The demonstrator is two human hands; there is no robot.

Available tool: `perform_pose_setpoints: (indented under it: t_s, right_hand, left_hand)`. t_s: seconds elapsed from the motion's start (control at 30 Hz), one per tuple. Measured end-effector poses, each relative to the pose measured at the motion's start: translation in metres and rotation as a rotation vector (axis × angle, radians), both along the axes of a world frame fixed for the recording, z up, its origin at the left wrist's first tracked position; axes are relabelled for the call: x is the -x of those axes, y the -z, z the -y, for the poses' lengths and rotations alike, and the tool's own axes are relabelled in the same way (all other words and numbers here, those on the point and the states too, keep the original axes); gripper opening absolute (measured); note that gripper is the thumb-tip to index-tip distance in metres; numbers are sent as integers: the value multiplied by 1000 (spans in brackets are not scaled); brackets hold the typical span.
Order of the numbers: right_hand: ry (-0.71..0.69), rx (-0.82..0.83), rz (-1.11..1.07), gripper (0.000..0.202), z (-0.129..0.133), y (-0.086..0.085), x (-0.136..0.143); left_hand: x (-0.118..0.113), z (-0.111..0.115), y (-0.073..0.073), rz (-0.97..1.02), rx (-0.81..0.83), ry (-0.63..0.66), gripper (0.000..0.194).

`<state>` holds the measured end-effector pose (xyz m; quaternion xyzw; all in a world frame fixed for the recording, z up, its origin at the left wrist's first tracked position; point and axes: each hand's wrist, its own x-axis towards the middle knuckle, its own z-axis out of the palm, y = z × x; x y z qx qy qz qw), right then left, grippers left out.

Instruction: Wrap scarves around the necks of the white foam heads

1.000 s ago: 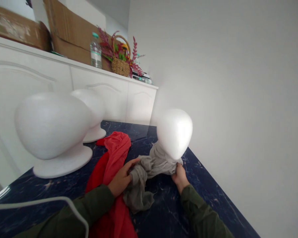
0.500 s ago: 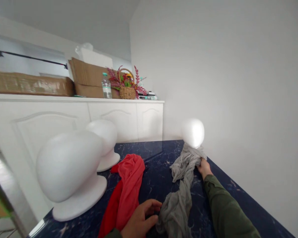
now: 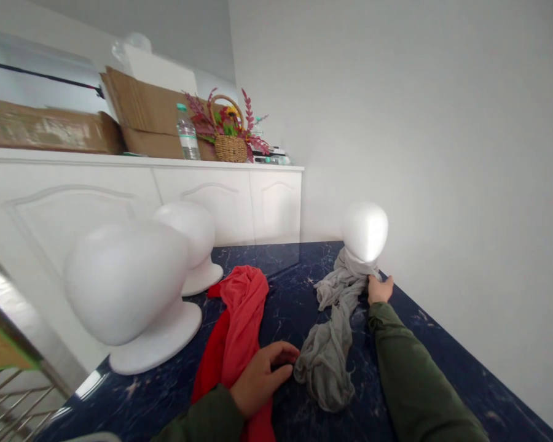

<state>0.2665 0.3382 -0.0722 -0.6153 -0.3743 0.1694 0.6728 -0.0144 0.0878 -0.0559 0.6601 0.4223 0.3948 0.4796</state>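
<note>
A long grey scarf (image 3: 338,334) winds round the base of a white mannequin head (image 3: 365,230) at the table's far right, and its crumpled end trails toward me. My right hand (image 3: 378,290) grips the scarf's edge just below the head; some of its fingers are hidden. Beside the loose grey end, my left hand (image 3: 266,374) is open, thumb and fingers curved apart around nothing. Under and behind that hand lies a red scarf (image 3: 244,313), bunched at its far end.
Two more white mannequin heads, a near one (image 3: 129,282) and a far one (image 3: 191,236), stand at left on the dark blue marbled table (image 3: 281,319). Behind, a white cabinet (image 3: 212,178) carries cardboard boxes (image 3: 147,110), a bottle (image 3: 187,132) and a flower basket (image 3: 230,147). A wall rises at right.
The view has shifted so the cabinet top sits higher. My right hand stays at the scarf by the head's base, with a finger now sticking out. My left hand remains beside the grey end.
</note>
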Motion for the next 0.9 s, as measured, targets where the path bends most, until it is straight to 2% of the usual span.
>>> perform_pose_setpoints:
  t_s: [0.1,0.2,0.23,0.3,0.37,0.43,0.47,0.53,0.57,0.63,0.67,0.73,0.8,0.9]
  right_hand:
    - [-25,12,155,66,28,-4,2]
    - [-119,-32,533,66,63,-11,15]
    - [-195,-68,718,62,76,-14,23]
    - [-469,-129,1062,53,107,-20,44]
    - [-824,-123,1244,46,140,-24,70]
    - [-1085,-81,1318,43,174,-24,93]
    - [-1159,-73,1342,45,188,-23,103]
    - [-1207,-72,1385,54,207,-19,112]
    - [-1189,-63,1400,56,211,-16,110]
    - [-1070,-7,1421,46,206,-12,94]
    - [-978,39,1422,38,198,-9,79]
    - [-749,149,1423,39,177,-5,41]
    - [-492,263,1388,39,156,-2,-2]
    - [-202,355,1308,34,141,0,-53]
  left_hand:
    - [-1,1,-2,-26,-32,-5,23]
    - [-3,3,-5,-92,-92,-29,23]
    - [-3,3,-5,-118,-115,-37,23]
    - [-4,5,-6,-168,-165,-45,23]
    - [-4,6,-5,-221,-229,-49,23]
    - [-5,9,-4,-270,-309,-75,23]
    - [-4,10,-4,-292,-356,-103,24]
    - [0,12,-5,-343,-467,-164,26]
    - [3,14,-5,-382,-535,-173,28]
    - [14,17,-7,-490,-686,-146,28]
    - [22,20,-8,-544,-753,-125,28]
    - [41,26,-9,-626,-838,-125,30]
    - [64,34,-8,-667,-850,-221,32]
    - [104,47,-6,-691,-781,-405,29]
